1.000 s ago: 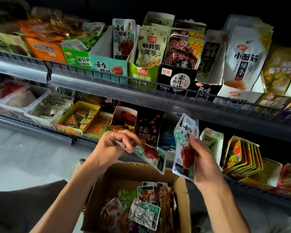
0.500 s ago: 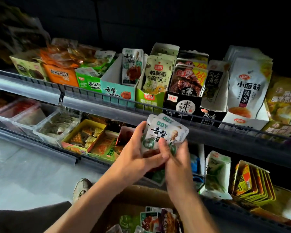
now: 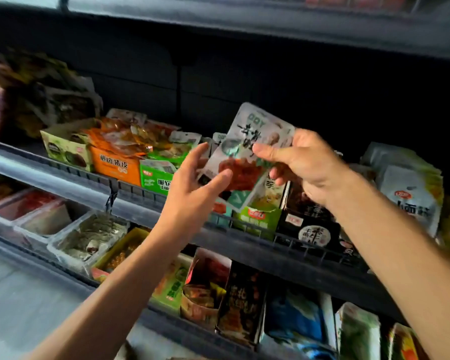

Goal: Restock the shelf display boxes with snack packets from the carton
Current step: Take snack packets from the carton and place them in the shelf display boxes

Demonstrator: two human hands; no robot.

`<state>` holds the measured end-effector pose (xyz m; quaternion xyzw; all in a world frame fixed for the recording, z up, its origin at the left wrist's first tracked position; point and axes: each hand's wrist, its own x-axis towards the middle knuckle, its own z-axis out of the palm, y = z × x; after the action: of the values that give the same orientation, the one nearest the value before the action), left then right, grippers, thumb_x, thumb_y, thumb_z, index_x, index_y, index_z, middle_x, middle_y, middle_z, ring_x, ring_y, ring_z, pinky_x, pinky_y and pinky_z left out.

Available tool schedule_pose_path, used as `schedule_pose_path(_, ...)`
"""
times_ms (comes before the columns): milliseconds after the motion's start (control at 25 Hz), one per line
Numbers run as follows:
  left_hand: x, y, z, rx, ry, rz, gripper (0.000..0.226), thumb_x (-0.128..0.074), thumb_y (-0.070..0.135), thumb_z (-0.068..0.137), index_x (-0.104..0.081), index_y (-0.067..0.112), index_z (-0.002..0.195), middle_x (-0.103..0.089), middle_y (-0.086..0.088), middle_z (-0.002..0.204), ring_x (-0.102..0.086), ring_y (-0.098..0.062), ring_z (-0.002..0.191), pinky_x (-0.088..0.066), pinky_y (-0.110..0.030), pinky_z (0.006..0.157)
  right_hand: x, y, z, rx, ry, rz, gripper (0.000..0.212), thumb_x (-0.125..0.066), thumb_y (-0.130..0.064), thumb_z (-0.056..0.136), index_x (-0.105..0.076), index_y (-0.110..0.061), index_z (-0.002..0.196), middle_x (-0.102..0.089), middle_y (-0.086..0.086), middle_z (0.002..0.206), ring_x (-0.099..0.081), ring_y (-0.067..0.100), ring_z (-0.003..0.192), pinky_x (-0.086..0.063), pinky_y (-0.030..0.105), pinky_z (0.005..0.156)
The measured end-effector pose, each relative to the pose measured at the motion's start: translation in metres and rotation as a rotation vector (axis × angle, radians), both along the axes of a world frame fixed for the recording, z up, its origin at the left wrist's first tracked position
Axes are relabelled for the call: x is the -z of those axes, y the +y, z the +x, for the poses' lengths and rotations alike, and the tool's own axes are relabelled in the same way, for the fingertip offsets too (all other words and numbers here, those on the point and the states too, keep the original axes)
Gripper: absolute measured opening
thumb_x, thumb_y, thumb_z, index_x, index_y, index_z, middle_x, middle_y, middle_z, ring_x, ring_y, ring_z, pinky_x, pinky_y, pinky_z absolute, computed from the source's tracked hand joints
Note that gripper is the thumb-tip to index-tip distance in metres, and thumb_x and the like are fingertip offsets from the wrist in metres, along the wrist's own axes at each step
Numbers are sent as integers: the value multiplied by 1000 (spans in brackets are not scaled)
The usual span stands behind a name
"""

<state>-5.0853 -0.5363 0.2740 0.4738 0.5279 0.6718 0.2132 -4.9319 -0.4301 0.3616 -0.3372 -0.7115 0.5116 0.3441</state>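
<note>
My right hand (image 3: pixel 304 162) pinches a small stack of white and teal snack packets (image 3: pixel 247 146) with a red meat picture, held up in front of the upper shelf. My left hand (image 3: pixel 195 185) is beside the stack's lower left edge with fingers spread, its fingertips at or near the packets; contact is unclear. The teal display box (image 3: pixel 220 210) for these packets stands on the upper shelf, mostly hidden behind my hands. The carton is out of view.
On the upper shelf (image 3: pixel 76 187) stand an orange box (image 3: pixel 115 166), green boxes (image 3: pixel 156 178), a black box (image 3: pixel 309 224) and white packets (image 3: pixel 408 196). The lower shelf holds clear trays (image 3: pixel 89 240) and more upright boxes (image 3: pixel 242 305). A wire rail fronts each shelf.
Both hands rose from the carton to the upper shelf with the packets. The two packets were gathered into one stack, and my left hand has loosened off it. The view tilted upward.
</note>
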Motion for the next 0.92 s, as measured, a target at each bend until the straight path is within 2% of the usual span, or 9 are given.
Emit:
schedule_pose_path(120,21,26,-42,-305,461,-115,63,-54,46,87,-46,20,144,-58,-1,134,-55,-21,122,-47,-47,100,-14,51,-51,140,18,67,63,-80,-21,81,-48,-9,135,-67,5,82,-58,7,42,-52,24,41)
schedule_pose_path(200,38,35,-55,-317,648,-279,59,-50,43,85,-54,16,138,-58,-3,136,-50,-26,124,-43,-43,102,-11,78,-80,163,-156,103,71,-80,-18,83,-41,-10,141,-68,11,98,-58,6,42,-52,22,40)
schedule_pose_path(280,50,38,-59,-289,757,-311,45,-51,38,85,-67,16,120,-65,0,124,-53,-28,118,-47,-44,95,2,91,-105,138,-410,139,73,-79,-14,83,-40,-12,144,-66,15,109,-58,9,47,-50,21,39)
schedule_pose_path(400,60,41,-69,-270,805,-278,36,-52,37,87,-71,20,112,-66,5,120,-52,-25,117,-48,-45,91,25,101,-131,103,-665,273,68,-80,-11,82,-46,-10,141,-65,13,108,-60,15,59,-49,23,38)
schedule_pose_path(440,60,42,-73,-268,815,-279,36,-52,38,87,-70,21,113,-65,7,122,-51,-24,119,-48,-46,91,29,102,-136,106,-778,438,61,-81,-15,80,-52,-10,134,-65,10,109,-62,19,69,-50,25,46)
schedule_pose_path(560,62,41,-73,-253,855,-280,40,-50,38,87,-67,23,119,-62,7,125,-47,-23,123,-47,-47,94,27,104,-136,224,-1175,1005,53,-79,-42,78,-59,-16,120,-62,9,124,-53,30,116,-40,39,95)
schedule_pose_path(640,62,39,-72,-247,868,-287,41,-50,38,87,-65,22,121,-61,6,126,-46,-23,125,-46,-48,95,25,106,-132,264,-1286,1040,63,-72,-55,79,-56,-16,126,-54,9,133,-38,33,131,-24,50,111)
schedule_pose_path(800,62,39,-70,-249,868,-296,41,-53,36,87,-63,21,124,-59,4,128,-45,-25,126,-47,-49,95,36,105,-124,298,-1272,1043,75,-63,-60,83,-43,-14,140,-44,12,145,-30,34,139,-16,57,116)
schedule_pose_path(920,61,36,-67,-260,895,-296,45,-56,34,87,-59,19,130,-53,-1,137,-44,-27,127,-47,-50,96,39,104,-119,341,-1277,1028,79,-52,-67,87,-42,-14,144,-38,13,152,-22,35,146,-2,61,119)
